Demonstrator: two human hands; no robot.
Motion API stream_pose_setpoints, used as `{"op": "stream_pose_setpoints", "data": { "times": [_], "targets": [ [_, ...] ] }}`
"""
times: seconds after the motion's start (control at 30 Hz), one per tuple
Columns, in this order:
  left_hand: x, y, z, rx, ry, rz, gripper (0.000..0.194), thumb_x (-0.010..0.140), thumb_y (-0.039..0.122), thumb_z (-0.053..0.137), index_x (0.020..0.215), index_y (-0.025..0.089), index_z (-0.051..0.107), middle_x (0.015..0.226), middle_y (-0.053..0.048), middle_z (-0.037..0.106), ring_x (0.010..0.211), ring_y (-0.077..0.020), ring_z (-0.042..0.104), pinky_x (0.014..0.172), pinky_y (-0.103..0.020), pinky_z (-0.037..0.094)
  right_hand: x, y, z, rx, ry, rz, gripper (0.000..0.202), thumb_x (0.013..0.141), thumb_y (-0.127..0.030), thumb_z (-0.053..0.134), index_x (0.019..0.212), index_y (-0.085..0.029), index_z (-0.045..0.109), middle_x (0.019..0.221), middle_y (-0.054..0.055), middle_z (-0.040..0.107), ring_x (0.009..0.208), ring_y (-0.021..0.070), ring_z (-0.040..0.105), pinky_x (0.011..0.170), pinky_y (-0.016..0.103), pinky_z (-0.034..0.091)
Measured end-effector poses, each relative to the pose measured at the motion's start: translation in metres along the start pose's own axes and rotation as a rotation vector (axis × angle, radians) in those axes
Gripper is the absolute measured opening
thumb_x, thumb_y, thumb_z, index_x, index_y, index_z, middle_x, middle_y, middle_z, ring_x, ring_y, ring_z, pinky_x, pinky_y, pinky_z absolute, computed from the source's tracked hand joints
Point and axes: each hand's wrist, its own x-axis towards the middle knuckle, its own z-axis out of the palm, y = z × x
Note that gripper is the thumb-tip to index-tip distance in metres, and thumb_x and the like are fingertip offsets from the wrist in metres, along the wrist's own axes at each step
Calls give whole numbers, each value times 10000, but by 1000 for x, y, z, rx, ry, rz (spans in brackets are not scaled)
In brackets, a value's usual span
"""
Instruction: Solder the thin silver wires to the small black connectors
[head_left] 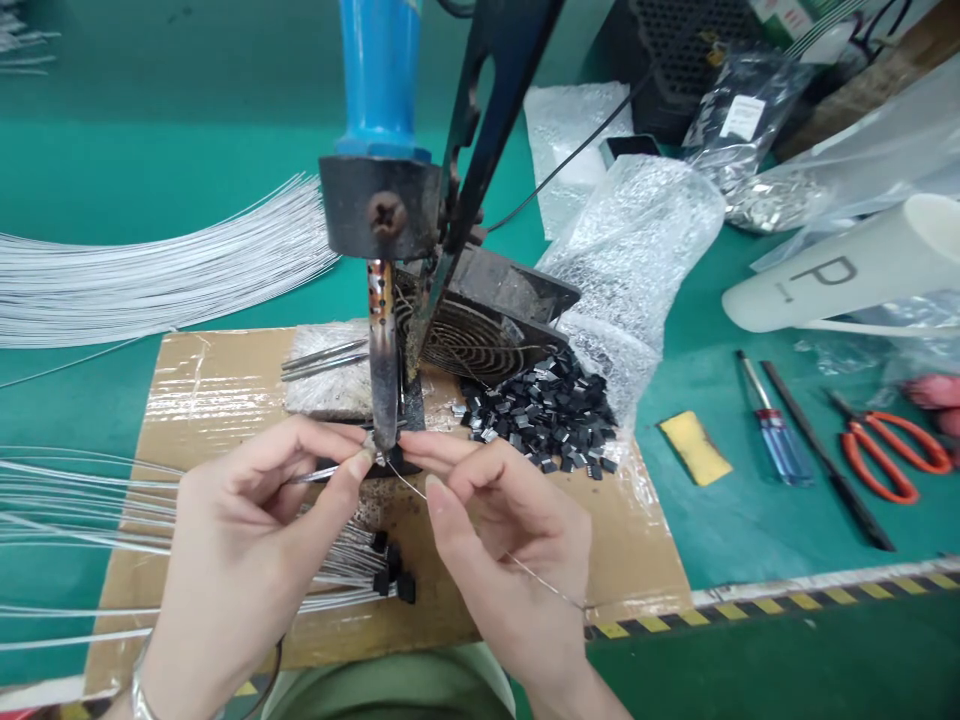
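Note:
A blue-handled soldering iron [384, 370] hangs upright, tip down, in a clamp stand. My left hand [255, 540] is closed in a pinch just left of the tip, holding a thin grey-white wire [311, 476]; the small piece at its end is mostly hidden by my fingertips. From the right, my right hand [510, 540] pinches a thin strand of solder wire [407, 484], which reaches the iron's tip and trails out below the palm. Under my left hand lie white wires ending in black connectors [394, 575].
Small black connectors [547, 410] lie heaped beside a dark fan [480, 335] on the cardboard [217, 385]. A bundle of white wires [187, 270] is at the left. To the right are a yellow sponge [695, 448], a screwdriver [776, 435], orange-handled pliers [889, 450] and a white cup [832, 270].

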Motion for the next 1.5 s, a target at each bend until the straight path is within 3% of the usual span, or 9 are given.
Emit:
{"op": "stream_pose_setpoints", "data": {
  "times": [0.17, 0.4, 0.67, 0.87, 1.07, 1.5],
  "targets": [
    [0, 1, 0, -28, 4, 1, 46, 818, 245, 811, 784, 277, 812, 844, 21, 813, 712, -116, 727, 632, -142, 555, 1, -1, 2, 8, 9, 6, 247, 855, -63, 707, 734, -258, 617, 1101, 59, 888, 1041, 246, 855, 923, 375, 680],
    [2, -1, 0, -31, 2, 17, 50, 815, 215, 813, 789, 258, 813, 854, 17, 823, 696, -103, 710, 611, -133, 539, 1, -1, 2, 24, 8, 3, 246, 858, -62, 710, 739, -258, 623, 1104, 65, 888, 1048, 251, 856, 925, 380, 690],
    [2, 1, 1, -30, -4, 39, 47, 825, 204, 815, 799, 244, 814, 848, 20, 819, 698, -89, 705, 634, -121, 542, 0, -2, 1, 45, 6, 4, 246, 856, -48, 715, 742, -253, 640, 1104, 36, 888, 1046, 214, 854, 938, 323, 675],
    [-1, 2, -1, -41, 3, 49, 78, 824, 186, 816, 785, 252, 815, 884, 24, 839, 733, -96, 733, 661, -123, 563, -3, 6, 2, 48, 24, -25, 241, 879, -59, 720, 772, -258, 634, 1119, 45, 884, 1047, 236, 849, 945, 373, 669],
    [-1, 1, -1, -31, 4, 50, 74, 823, 183, 816, 794, 251, 819, 897, 11, 843, 742, -107, 750, 654, -129, 573, -4, 7, 1, 30, 10, -19, 233, 894, -80, 728, 782, -259, 630, 1139, 58, 880, 1058, 253, 844, 984, 415, 658],
    [1, -1, 0, -2, 4, 79, 64, 811, 214, 811, 782, 271, 813, 845, 24, 831, 685, -103, 732, 601, -128, 552, -3, 9, 2, 36, 22, -37, 237, 895, -68, 719, 781, -255, 631, 1108, 45, 882, 1039, 232, 844, 960, 372, 653]
  ]
}}
